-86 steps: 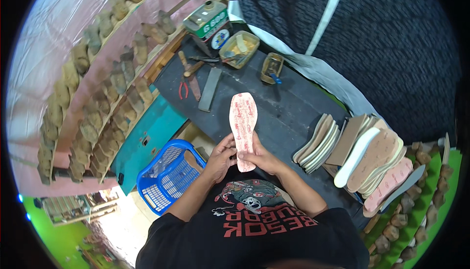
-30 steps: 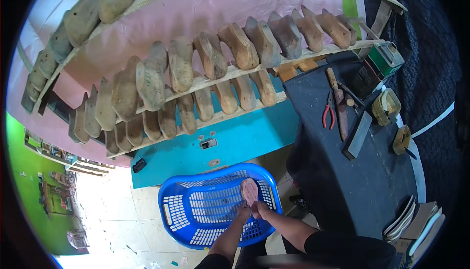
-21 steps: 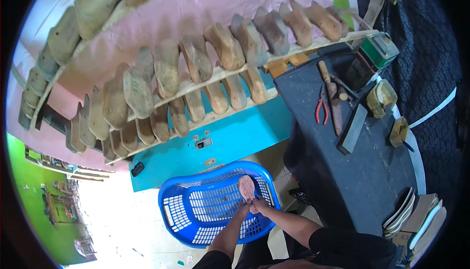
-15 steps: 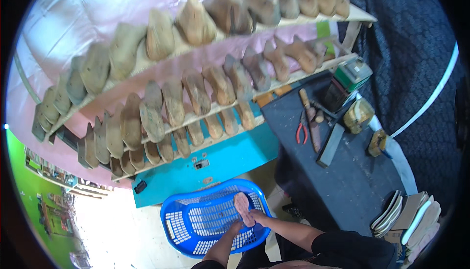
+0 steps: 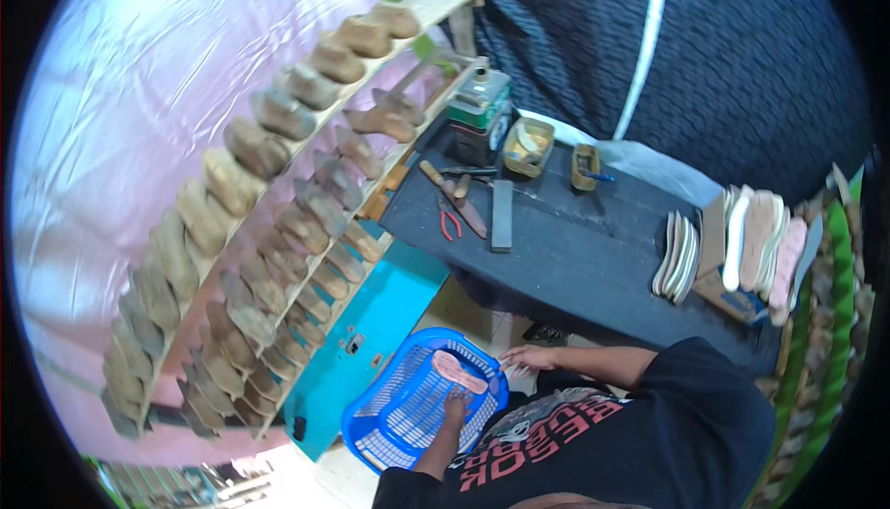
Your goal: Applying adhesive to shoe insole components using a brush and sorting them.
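The pink sole (image 5: 459, 371) lies in the blue basket (image 5: 389, 416), the left hand (image 5: 455, 406) open by it and the right hand (image 5: 526, 358) open on the rim, fingers too small to see well.

A shoemaker's workshop, it seems: racks of shoe lasts (image 5: 278, 222) fill the wall left of the hands, pliers (image 5: 449, 223) and tools lie on the dark bench (image 5: 575, 259) ahead, and stacked insoles (image 5: 760, 240) stand to the right.
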`<state>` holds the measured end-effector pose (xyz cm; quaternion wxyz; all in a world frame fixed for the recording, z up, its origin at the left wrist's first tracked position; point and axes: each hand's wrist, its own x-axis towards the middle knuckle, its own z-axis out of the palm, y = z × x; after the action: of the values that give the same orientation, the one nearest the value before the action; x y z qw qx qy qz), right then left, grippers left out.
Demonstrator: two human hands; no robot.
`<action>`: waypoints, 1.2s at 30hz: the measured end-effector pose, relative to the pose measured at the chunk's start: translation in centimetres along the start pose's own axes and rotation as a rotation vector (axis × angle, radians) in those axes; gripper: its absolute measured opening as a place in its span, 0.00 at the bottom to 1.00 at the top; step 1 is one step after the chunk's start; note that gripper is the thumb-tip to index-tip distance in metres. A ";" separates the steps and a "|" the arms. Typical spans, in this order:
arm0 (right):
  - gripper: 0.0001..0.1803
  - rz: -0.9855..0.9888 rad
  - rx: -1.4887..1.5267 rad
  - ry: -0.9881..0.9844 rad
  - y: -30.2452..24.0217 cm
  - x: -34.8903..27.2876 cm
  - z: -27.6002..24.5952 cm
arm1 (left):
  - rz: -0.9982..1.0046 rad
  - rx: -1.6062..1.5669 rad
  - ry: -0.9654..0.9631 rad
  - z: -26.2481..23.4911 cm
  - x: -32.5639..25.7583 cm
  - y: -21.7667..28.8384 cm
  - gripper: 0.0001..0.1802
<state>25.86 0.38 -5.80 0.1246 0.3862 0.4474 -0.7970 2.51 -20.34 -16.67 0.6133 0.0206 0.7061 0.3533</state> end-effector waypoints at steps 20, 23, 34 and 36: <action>0.24 -0.588 0.192 0.154 -5.0 -14.4 -5.2 | 0.547 0.113 -0.471 19.2 -7.6 17.7 0.25; 0.24 -0.661 0.283 0.209 -5.9 -17.7 -8.0 | 0.543 0.101 -0.545 23.1 -9.9 19.4 0.26; 0.20 -0.803 0.354 0.418 -5.7 -21.6 -18.2 | 0.486 0.215 -0.728 35.4 -12.4 26.5 0.27; 0.20 -0.801 0.395 0.421 -6.6 -21.2 -19.7 | 0.471 0.228 -0.767 36.5 -12.2 27.7 0.27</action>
<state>46.42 16.91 7.79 -0.3603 0.3527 0.4166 -0.7565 26.49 12.06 8.32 0.7271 0.3769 0.4386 0.3699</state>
